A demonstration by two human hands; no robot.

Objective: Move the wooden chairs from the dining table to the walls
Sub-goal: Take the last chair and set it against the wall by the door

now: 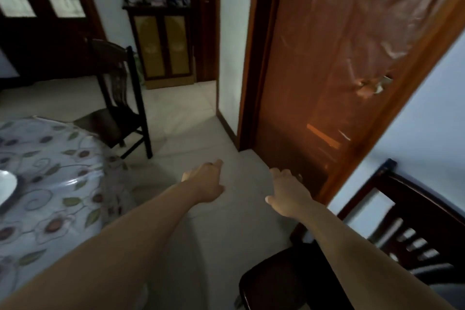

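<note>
Both arms reach forward over bare floor, and neither grip holds anything: the left hand and the right hand hang with fingers loosely apart. Just past the right hand stands a brown door (its film wrinkled, no writing legible). One dark wooden chair sits at the desk, which wears a floral cloth. A second chair stands by the right wall, under the right forearm. A small cabinet stands farther back.
</note>
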